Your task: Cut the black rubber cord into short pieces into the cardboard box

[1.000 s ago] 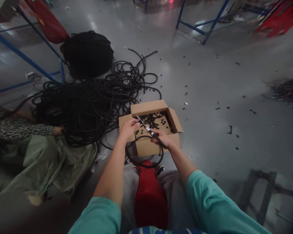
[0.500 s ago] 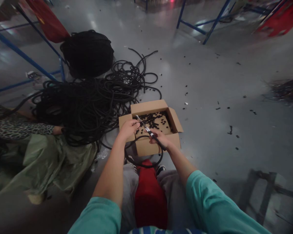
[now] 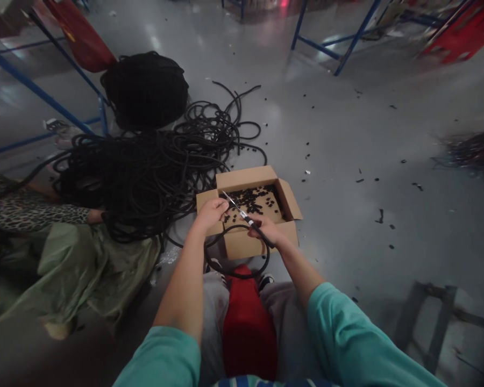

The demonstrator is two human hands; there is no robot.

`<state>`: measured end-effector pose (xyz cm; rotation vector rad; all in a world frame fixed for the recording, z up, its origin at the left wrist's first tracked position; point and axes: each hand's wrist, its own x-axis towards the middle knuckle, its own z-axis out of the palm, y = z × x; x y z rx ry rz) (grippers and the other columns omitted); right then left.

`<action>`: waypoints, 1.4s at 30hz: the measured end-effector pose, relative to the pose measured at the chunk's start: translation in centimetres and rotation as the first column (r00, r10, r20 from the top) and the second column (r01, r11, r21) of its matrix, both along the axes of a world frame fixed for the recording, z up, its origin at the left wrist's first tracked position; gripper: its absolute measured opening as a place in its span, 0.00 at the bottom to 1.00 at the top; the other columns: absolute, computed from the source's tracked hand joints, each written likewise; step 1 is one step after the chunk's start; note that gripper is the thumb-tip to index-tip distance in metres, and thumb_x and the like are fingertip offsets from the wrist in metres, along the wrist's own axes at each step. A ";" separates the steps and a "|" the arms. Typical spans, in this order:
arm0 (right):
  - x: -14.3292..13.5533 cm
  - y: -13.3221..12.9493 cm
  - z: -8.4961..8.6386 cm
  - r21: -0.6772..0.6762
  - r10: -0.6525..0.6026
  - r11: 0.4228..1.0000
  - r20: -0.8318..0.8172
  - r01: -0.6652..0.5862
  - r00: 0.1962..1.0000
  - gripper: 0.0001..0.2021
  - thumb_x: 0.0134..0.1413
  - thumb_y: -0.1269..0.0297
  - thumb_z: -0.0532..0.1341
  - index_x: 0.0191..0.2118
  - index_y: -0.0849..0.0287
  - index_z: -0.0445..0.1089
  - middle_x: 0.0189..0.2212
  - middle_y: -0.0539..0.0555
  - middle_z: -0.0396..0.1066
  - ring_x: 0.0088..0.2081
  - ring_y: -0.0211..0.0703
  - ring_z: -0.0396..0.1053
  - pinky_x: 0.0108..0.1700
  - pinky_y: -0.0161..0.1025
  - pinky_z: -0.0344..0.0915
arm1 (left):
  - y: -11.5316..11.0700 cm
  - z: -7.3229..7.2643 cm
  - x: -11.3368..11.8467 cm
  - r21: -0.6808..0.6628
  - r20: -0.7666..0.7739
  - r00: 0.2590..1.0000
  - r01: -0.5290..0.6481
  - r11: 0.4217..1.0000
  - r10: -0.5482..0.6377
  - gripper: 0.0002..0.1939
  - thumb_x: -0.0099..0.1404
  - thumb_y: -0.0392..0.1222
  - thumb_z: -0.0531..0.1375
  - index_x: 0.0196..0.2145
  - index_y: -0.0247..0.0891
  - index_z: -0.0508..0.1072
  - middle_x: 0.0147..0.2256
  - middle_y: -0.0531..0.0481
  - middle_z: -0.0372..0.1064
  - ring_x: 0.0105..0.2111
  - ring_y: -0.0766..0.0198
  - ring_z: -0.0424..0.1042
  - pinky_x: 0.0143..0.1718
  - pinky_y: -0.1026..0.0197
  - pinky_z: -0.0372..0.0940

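My right hand (image 3: 264, 228) is closed around dark-handled scissors (image 3: 242, 212), whose thin silver blades point up and left past my left fingertips. With its fingers pinched together, my left hand (image 3: 212, 213) is beside the blades; what sits in the pinch is too small to make out. A black hose (image 3: 237, 276) loops below both hands and passes close by my right fingers; its end is hidden. Beneath my hands stands an open cardboard box (image 3: 262, 244), with many short black pieces (image 3: 248, 199) scattered over its bottom.
A large heap of black hose (image 3: 141, 172) lies left of the box, with a thick black coil (image 3: 145, 91) behind. A co-worker's patterned sleeve (image 3: 40, 209) reaches the heap. Blue metal frames (image 3: 322, 48) stand farther back. Black scraps (image 3: 381, 216) dot the floor at right.
My left hand has shifted slightly left and down. The scissors' tips have moved a little left; the box and heap stay put.
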<state>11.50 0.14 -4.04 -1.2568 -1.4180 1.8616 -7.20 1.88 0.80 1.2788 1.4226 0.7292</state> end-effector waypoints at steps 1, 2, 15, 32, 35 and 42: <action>0.1 0.0 0.1 -0.008 -0.009 1.000 0.012 0.009 1.000 0.24 0.27 0.72 0.57 0.40 0.62 0.69 0.15 0.42 0.55 0.18 0.28 0.49 0.21 0.30 0.46 | 0.0 -0.2 0.1 0.012 0.001 1.000 -0.013 1.000 0.013 0.09 0.52 0.44 0.55 0.24 0.35 0.66 0.19 0.54 0.64 0.16 0.73 0.57 0.20 0.67 0.54; 0.1 0.0 0.2 -0.023 -0.016 1.000 0.020 0.016 1.000 0.25 0.27 0.72 0.56 0.40 0.63 0.69 0.14 0.42 0.55 0.17 0.29 0.49 0.20 0.30 0.46 | 0.0 -0.4 0.1 0.031 -0.001 1.000 -0.026 0.999 0.026 0.08 0.51 0.44 0.56 0.26 0.35 0.66 0.22 0.53 0.65 0.19 0.72 0.60 0.21 0.67 0.55; 0.2 0.1 0.8 -0.070 -0.018 0.997 -0.086 0.012 0.996 0.29 0.27 0.71 0.58 0.45 0.60 0.66 0.19 0.44 0.58 0.21 0.30 0.53 0.24 0.30 0.50 | 0.1 -1.4 1.8 0.054 -0.057 0.995 -0.079 0.995 0.083 0.09 0.49 0.37 0.57 0.30 0.35 0.70 0.19 0.55 0.64 0.17 0.70 0.62 0.24 0.65 0.58; 0.4 0.0 -0.3 -0.126 -0.074 0.990 -0.043 0.068 0.996 0.29 0.26 0.71 0.58 0.45 0.65 0.67 0.12 0.40 0.53 0.13 0.27 0.48 0.16 0.29 0.45 | 0.4 -2.6 1.2 0.035 -0.015 0.996 -0.089 0.995 0.090 0.10 0.54 0.38 0.53 0.32 0.33 0.72 0.20 0.54 0.63 0.16 0.73 0.59 0.18 0.69 0.55; 0.5 0.0 -0.2 -0.111 -0.077 0.991 -0.023 0.074 0.997 0.28 0.27 0.70 0.58 0.44 0.64 0.67 0.13 0.40 0.54 0.13 0.27 0.49 0.16 0.29 0.45 | 0.4 -2.9 1.1 0.032 0.007 0.996 -0.089 0.996 0.088 0.11 0.56 0.38 0.52 0.35 0.32 0.71 0.21 0.53 0.63 0.16 0.73 0.60 0.19 0.68 0.56; 0.6 0.0 0.2 -0.099 -0.132 0.986 0.003 0.131 0.991 0.27 0.29 0.69 0.58 0.44 0.64 0.67 0.13 0.41 0.54 0.15 0.28 0.49 0.17 0.30 0.45 | 0.2 -2.8 1.2 -0.039 0.136 0.981 -0.136 0.990 0.141 0.14 0.57 0.42 0.54 0.39 0.31 0.70 0.19 0.55 0.60 0.15 0.73 0.58 0.18 0.68 0.54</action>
